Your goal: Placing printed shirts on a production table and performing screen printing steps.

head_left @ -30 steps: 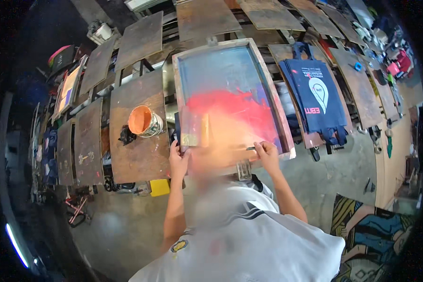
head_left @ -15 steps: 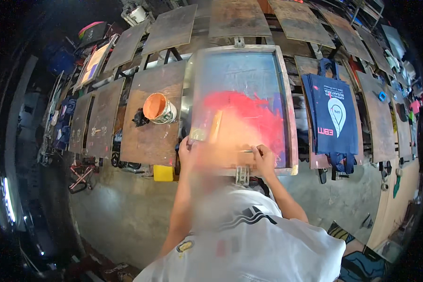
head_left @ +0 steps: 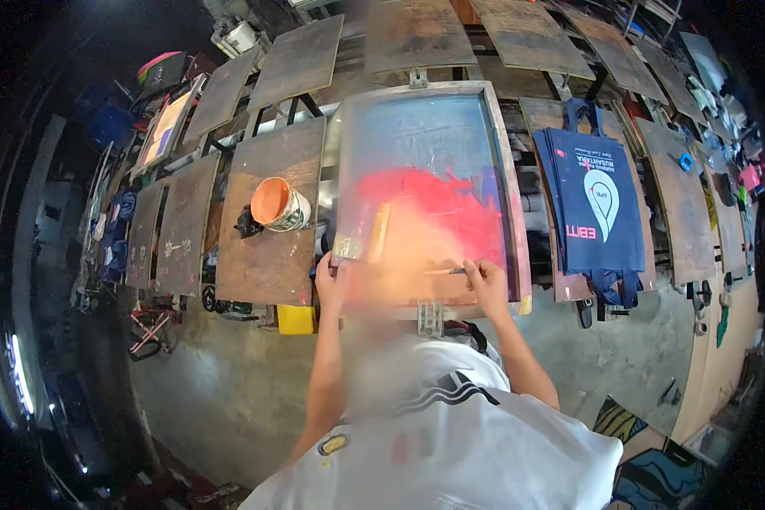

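Note:
A wooden-framed printing screen [head_left: 512, 204] lies before me, with bright red ink [head_left: 425, 189] across its mesh and a pale orange area nearer me. At its near left corner my left hand [head_left: 330, 276] is closed on the frame's edge. Over the near right part of the mesh, my right hand [head_left: 486, 282] pinches a thin stick-like tool [head_left: 456, 271], dark near the fingers and pale towards its tip; its exact kind is unclear. An orange-yellow strip [head_left: 380, 231] stands out on the left of the mesh. A blurred patch covers part of the near side.
Left of the screen, an orange-stained paint bucket [head_left: 299, 209] stands on a brown board [head_left: 268, 263], beside a dark crumpled lump [head_left: 246, 223]. On the right, a stack of navy tote bags [head_left: 602, 204] lies on another board. A metal hinge clamp [head_left: 431, 318] sits at the screen's near edge.
The whole view has shifted slightly, so the screen and boards appear further left. More of the thin tool shows beyond my right fingers. My left hand stays at the frame's corner.

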Motion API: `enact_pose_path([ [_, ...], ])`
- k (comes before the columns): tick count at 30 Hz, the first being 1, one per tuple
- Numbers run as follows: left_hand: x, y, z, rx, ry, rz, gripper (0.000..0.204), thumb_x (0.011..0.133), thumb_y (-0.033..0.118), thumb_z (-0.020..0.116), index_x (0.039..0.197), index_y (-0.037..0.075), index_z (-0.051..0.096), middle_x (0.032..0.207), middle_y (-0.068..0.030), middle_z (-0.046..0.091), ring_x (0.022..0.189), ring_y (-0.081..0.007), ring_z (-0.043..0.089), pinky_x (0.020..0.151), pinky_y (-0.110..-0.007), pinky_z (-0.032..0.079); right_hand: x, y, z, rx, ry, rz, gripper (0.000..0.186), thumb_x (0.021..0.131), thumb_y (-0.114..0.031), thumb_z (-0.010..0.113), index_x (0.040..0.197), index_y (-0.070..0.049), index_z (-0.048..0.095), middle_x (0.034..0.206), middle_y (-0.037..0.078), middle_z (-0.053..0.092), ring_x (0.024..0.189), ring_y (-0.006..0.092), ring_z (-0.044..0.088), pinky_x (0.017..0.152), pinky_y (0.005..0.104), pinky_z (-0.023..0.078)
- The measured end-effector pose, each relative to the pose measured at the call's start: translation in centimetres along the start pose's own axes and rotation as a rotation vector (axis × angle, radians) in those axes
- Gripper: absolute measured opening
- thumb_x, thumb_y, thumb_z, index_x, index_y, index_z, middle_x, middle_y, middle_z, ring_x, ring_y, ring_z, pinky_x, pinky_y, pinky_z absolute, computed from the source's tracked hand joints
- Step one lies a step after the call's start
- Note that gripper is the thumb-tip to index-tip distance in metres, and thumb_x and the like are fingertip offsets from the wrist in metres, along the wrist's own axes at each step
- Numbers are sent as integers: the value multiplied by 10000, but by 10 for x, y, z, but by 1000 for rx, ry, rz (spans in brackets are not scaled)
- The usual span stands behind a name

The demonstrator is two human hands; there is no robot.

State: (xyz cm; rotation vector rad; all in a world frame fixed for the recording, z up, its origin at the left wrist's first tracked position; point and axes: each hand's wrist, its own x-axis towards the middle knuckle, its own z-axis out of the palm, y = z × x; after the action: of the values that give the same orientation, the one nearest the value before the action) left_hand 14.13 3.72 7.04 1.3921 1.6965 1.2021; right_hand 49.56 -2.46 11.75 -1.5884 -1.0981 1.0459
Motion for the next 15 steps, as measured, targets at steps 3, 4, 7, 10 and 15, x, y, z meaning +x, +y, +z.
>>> enact_pose_path([
  [3,0,1,-2,28,-15,16,442,912,142,689,1294,-30,546,1075,-71,661,889,-129,624,791,-277,513,5,-4,-9,174,3,44,414,974,-339,615,725,-8,622,600,28,566,562,105,517,531,289,396],
  [4,0,1,-3,23,-14,24,440,914,142,689,1292,-33,546,1071,-74,662,878,-121,621,782,-272,511,8,-7,-13,173,3,47,414,974,-339,615,725,-8,622,600,28,566,562,105,517,531,289,396],
  [7,1,-8,-3,-74,2,-17,441,914,137,690,1293,-34,543,1041,-70,665,849,-106,613,757,-260,504,15,-20,-18,423,-2,197,396,1000,-333,591,710,-65,567,596,-13,486,553,98,462,545,291,392],
  [10,0,2,0,-126,-18,-43,438,913,125,690,1296,-28,541,999,-56,663,823,-96,602,734,-250,497,16,-36,-19,699,-4,333,367,1004,-331,583,745,-73,560,611,-21,441,552,110,450,538,293,398],
  [15,2,2,-4,-125,-53,-63,436,911,117,691,1297,-20,541,971,-51,656,801,-104,595,732,-254,499,27,-68,8,841,15,365,384,1006,-313,588,703,-117,455,591,-39,333,534,114,359,513,291,336],
])
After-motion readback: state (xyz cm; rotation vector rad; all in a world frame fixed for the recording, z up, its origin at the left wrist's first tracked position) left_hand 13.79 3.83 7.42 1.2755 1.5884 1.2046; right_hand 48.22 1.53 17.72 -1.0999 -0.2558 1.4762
